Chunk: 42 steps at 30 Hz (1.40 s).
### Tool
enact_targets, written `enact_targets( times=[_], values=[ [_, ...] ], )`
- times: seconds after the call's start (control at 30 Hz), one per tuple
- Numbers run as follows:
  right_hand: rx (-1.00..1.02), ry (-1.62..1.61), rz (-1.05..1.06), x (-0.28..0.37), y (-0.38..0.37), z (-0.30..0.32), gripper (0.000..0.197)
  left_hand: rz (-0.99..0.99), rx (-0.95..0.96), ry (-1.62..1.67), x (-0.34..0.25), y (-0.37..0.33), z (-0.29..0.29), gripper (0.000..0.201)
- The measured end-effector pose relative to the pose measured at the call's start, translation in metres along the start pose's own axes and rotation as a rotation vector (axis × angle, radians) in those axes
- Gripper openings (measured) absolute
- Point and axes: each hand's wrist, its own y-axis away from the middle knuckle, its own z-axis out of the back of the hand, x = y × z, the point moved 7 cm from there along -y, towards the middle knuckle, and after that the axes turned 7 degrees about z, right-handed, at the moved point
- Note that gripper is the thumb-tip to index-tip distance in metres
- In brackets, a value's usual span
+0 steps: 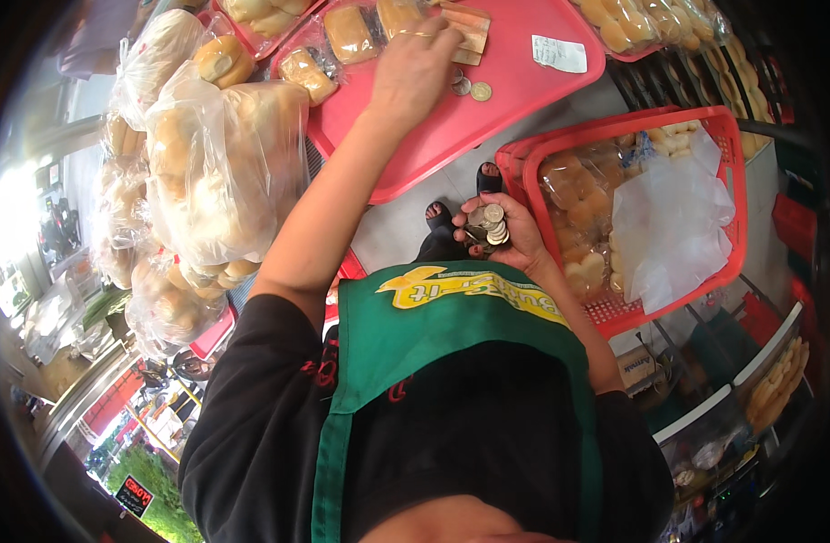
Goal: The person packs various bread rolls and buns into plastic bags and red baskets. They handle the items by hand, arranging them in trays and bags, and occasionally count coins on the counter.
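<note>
My left hand [419, 71] reaches over the red tray [523, 100], its fingers bent at the left edge of an orange-brown banknote [469, 34]. The fingertips are partly hidden, but they seem to grip the note. Beside this hand lie a gold-coloured coin [481, 91] and silver ones [461, 86]. Wrapped bread loaves [350, 34] sit on the tray to its left. My right hand [520, 237] is held palm up in front of the apron, its fingers curled around a pile of coins [487, 225].
A paper slip [559, 54] lies at the tray's right. Large clear bags of bread rolls [225, 172] crowd the left side. On the right stands a red basket [605, 312] of packed bread with a white plastic sheet [673, 226]. Packed rolls [623, 23] sit at the far right.
</note>
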Motion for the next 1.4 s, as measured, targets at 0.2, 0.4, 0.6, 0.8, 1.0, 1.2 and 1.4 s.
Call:
enact_targets(
  times=[0.2, 0.4, 0.6, 0.8, 1.0, 1.2, 1.4],
  values=[
    [0.043, -0.025, 0.023, 0.006, -0.004, 0.008, 0.031, -0.023, -0.059, -0.076, 0.002, -0.02, -0.012, 0.013],
    [-0.01, -0.059, 0.01, 0.014, -0.014, 0.02, 0.031, 0.271, 0.066, 0.029, 0.015, 0.028, -0.008, 0.007],
    [0.008, -0.044, 0.051, 0.023, -0.043, 0.022, 0.033, 0.306, 0.103, -0.044, -0.036, 0.044, -0.037, 0.026],
    [0.13, -0.149, 0.063, 0.02, -0.052, 0.016, 0.036, 0.095, 0.263, -0.05, -0.065, 0.084, -0.032, 0.033],
    [0.006, -0.073, 0.01, 0.014, -0.045, 0.019, 0.034, 0.112, 0.202, 0.012, -0.043, 0.103, -0.02, 0.025],
    [0.031, -0.07, 0.038, 0.021, -0.037, 0.006, 0.034, 0.794, 0.382, 0.455, 0.003, 0.087, -0.022, 0.026],
    [0.185, 0.224, 0.335, 0.037, -0.017, -0.01, 0.028, -0.058, 0.374, 0.255, -0.11, 0.064, 0.028, 0.016]
  ],
)
